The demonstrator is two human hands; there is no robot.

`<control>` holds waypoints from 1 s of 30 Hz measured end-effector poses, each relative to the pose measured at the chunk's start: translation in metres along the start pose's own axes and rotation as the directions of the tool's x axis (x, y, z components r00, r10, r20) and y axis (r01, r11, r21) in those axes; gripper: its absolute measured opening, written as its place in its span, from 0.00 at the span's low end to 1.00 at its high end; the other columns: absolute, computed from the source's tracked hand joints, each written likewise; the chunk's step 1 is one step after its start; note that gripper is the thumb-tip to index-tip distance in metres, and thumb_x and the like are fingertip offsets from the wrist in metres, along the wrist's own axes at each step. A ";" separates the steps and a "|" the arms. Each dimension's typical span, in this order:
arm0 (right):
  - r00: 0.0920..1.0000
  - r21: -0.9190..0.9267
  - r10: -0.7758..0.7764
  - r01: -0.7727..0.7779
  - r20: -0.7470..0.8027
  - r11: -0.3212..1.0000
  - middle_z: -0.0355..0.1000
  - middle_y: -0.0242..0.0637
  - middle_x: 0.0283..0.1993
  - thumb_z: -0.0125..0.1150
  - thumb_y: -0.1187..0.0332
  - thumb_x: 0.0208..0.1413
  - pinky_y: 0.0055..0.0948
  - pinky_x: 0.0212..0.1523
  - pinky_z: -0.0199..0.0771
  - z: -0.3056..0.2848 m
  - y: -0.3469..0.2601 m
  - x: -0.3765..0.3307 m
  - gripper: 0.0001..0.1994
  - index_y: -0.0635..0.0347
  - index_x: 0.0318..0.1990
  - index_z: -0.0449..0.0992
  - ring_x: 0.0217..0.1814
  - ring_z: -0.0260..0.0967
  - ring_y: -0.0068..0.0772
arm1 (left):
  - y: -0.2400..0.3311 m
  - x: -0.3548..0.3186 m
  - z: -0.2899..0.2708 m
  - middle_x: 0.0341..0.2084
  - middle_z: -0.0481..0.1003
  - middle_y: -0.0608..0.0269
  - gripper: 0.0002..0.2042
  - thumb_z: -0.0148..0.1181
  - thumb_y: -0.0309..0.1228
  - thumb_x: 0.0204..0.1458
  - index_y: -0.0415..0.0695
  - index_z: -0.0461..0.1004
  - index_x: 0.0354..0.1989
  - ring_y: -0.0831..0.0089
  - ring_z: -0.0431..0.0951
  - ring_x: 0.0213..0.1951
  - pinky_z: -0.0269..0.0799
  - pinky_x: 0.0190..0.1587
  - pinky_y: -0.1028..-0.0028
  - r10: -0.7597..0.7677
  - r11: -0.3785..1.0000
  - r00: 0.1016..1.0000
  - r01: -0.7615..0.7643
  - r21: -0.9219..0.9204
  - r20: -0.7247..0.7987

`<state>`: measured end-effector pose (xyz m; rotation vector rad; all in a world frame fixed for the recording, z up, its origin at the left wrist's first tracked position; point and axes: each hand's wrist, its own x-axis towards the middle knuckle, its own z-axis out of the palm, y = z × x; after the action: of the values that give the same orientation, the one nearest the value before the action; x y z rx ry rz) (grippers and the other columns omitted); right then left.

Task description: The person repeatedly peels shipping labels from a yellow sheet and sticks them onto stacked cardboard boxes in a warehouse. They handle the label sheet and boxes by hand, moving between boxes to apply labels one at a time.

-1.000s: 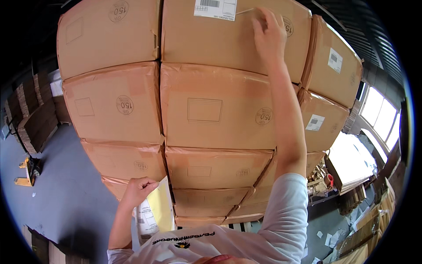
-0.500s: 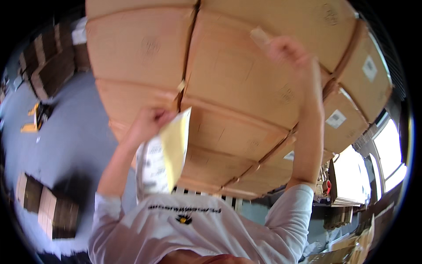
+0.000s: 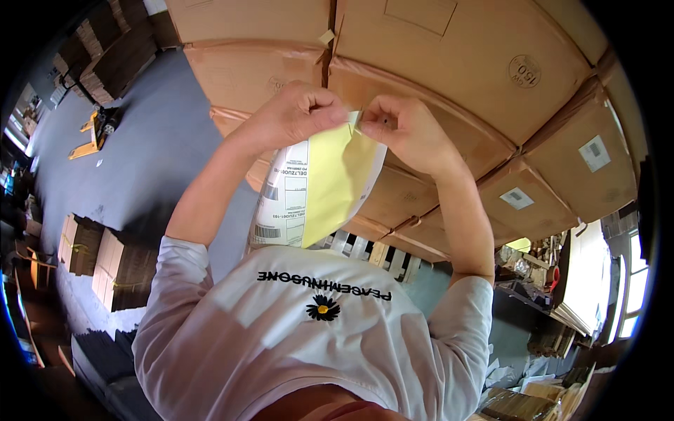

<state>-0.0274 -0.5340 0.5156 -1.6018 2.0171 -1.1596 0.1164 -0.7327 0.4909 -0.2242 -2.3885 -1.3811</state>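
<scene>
A sheet of printed labels [image 3: 284,196] with a yellow backing [image 3: 333,182] hangs in front of my chest, curling at its edges. Its top is gripped by my left hand [image 3: 298,118], thumb and fingers closed in a pinch. Close beside it, my right hand [image 3: 407,133] pinches at the sheet's upper corner, the fingertips of the two hands only a small gap apart. Behind the hands rises a stack of large brown cartons [image 3: 456,77]. A small pale tab [image 3: 326,36] sticks out at the seam between two of them.
White labels [image 3: 595,153] are on cartons at the right. A yellow pallet jack [image 3: 91,137] stands on the grey floor [image 3: 158,133] at the left, near bundles of flat cardboard [image 3: 119,270]. Pallet slats [image 3: 379,252] show under the stack. A cluttered bench [image 3: 526,274] stands at right.
My right hand has come down from the upper carton to the top of the label sheet. My left hand has risen slightly with the sheet, and the view has shifted.
</scene>
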 end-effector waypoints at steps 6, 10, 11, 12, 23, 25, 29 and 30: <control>0.986 0.138 -0.080 0.101 -0.148 0.985 0.77 0.36 0.32 0.64 0.65 0.57 0.26 0.33 0.71 0.007 0.001 -0.009 0.11 0.64 0.41 0.75 0.31 0.71 0.26 | 0.043 -0.015 0.009 0.23 0.76 0.72 0.08 0.65 0.31 0.56 0.38 0.80 0.33 0.87 0.72 0.26 0.66 0.28 0.81 -0.146 0.974 0.988 0.153 0.165 -0.058; 0.960 0.785 -0.009 0.233 -0.278 0.575 0.79 0.39 0.42 0.58 0.60 0.65 0.26 0.40 0.78 0.006 0.031 -0.005 0.15 0.65 0.46 0.73 0.39 0.78 0.30 | 0.047 -0.032 -0.003 0.24 0.77 0.72 0.08 0.65 0.31 0.56 0.37 0.80 0.34 0.87 0.73 0.27 0.67 0.29 0.81 -0.169 0.981 0.975 0.181 0.076 -0.145; 0.983 0.868 -0.040 0.177 -0.179 0.464 0.79 0.40 0.44 0.57 0.59 0.66 0.28 0.42 0.78 0.015 0.035 -0.004 0.15 0.64 0.47 0.73 0.40 0.78 0.30 | 0.048 -0.036 -0.008 0.24 0.77 0.73 0.08 0.65 0.31 0.56 0.38 0.80 0.33 0.87 0.72 0.27 0.67 0.29 0.81 -0.182 0.981 0.971 0.191 0.044 -0.152; 0.993 0.927 -0.085 0.106 -0.081 0.360 0.79 0.41 0.45 0.57 0.59 0.67 0.29 0.44 0.78 0.027 0.039 -0.003 0.15 0.64 0.48 0.74 0.42 0.78 0.31 | 0.050 -0.039 -0.013 0.24 0.76 0.73 0.09 0.65 0.32 0.56 0.38 0.80 0.33 0.87 0.72 0.27 0.67 0.29 0.81 -0.188 0.982 0.969 0.191 0.003 -0.162; 0.277 -0.754 -0.799 0.274 -0.533 0.597 0.73 0.30 0.36 0.70 0.75 0.38 0.33 0.36 0.68 0.129 -0.025 0.036 0.14 0.51 0.36 0.82 0.35 0.70 0.35 | -0.007 -0.069 -0.080 0.28 0.78 0.72 0.12 0.57 0.33 0.64 0.35 0.79 0.38 0.87 0.72 0.31 0.70 0.34 0.82 -0.257 0.963 0.961 0.246 -0.107 -0.102; 0.334 -0.802 -0.820 0.233 -0.465 0.550 0.71 0.28 0.34 0.69 0.74 0.38 0.33 0.37 0.66 0.164 -0.035 0.057 0.13 0.51 0.36 0.82 0.34 0.69 0.32 | -0.025 -0.080 -0.097 0.29 0.78 0.71 0.14 0.57 0.36 0.65 0.35 0.79 0.38 0.86 0.72 0.32 0.71 0.35 0.82 -0.228 0.964 0.968 0.209 -0.163 -0.106; 0.385 -0.843 -0.833 0.205 -0.398 0.497 0.67 0.27 0.32 0.67 0.71 0.40 0.35 0.41 0.63 0.220 -0.044 0.101 0.12 0.55 0.36 0.80 0.33 0.66 0.30 | -0.050 -0.110 -0.140 0.30 0.79 0.69 0.17 0.57 0.40 0.64 0.33 0.79 0.39 0.84 0.74 0.31 0.72 0.34 0.81 -0.290 0.928 0.941 0.232 -0.290 -0.175; 0.400 -0.845 -0.832 0.210 -0.385 0.492 0.67 0.27 0.33 0.66 0.70 0.41 0.36 0.42 0.62 0.230 -0.048 0.108 0.11 0.57 0.37 0.80 0.33 0.66 0.30 | -0.055 -0.118 -0.150 0.30 0.79 0.68 0.18 0.57 0.40 0.64 0.33 0.78 0.39 0.84 0.74 0.31 0.72 0.33 0.80 -0.335 0.903 0.927 0.266 -0.336 -0.167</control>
<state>0.1253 -0.7257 0.4336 -2.7538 2.7579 -1.6938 0.2432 -0.8844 0.4684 0.2252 -2.0771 -1.8164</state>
